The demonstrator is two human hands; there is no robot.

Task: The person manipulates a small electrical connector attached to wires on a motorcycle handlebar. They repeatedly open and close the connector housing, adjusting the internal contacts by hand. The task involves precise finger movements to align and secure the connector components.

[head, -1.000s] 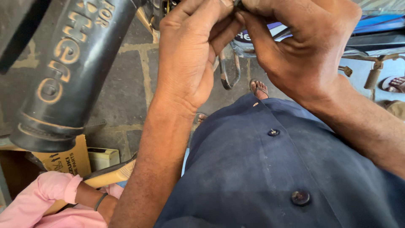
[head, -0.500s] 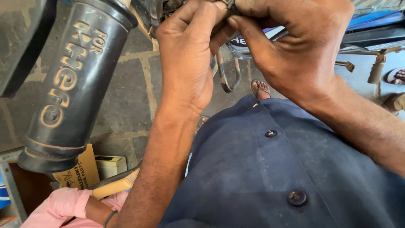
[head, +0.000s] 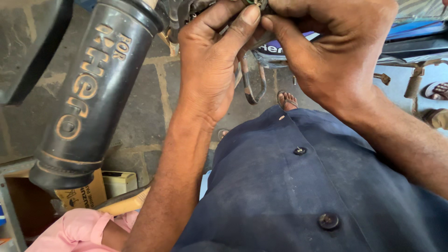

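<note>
Up at the top edge of my view, my left hand and right hand met, fingertips pinching a small metal part between them, just beside the black ribbed rubber handlebar grip, above my dark blue buttoned shirt.

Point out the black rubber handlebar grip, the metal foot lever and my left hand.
black rubber handlebar grip [head: 93, 98]: head view, middle of the sleeve.
metal foot lever [head: 252, 88]: head view, bent loop.
left hand [head: 210, 70]: head view, back of hand.
</note>
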